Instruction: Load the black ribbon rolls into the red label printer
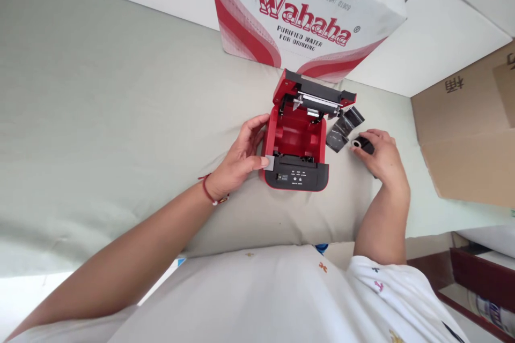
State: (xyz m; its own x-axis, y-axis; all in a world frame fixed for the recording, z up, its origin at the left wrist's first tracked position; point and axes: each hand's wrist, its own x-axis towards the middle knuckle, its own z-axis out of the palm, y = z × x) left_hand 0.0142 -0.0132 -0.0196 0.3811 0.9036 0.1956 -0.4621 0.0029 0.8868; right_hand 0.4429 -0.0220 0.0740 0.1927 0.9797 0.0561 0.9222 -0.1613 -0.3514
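A small red and black label printer point(298, 174) sits on the cloth with its lid point(317, 91) raised and its red inner bay point(295, 136) bare. My left hand point(245, 153) grips the printer's left side, thumb on the grey patch at the front corner and fingers along the outer wall. To the right of the printer, my right hand point(380, 153) pinches a small black roll point(365, 144) with a pale hollow core. Between that hand and the printer lies a folded, shiny black strip point(345, 129); whether it joins the roll I cannot tell.
Just behind the printer stands a white and red Wahaha water carton point(249, 21). A brown cardboard box point(462, 139) is on the right. Pale green cloth point(120, 107) covers the table, whose near edge runs along my shirt.
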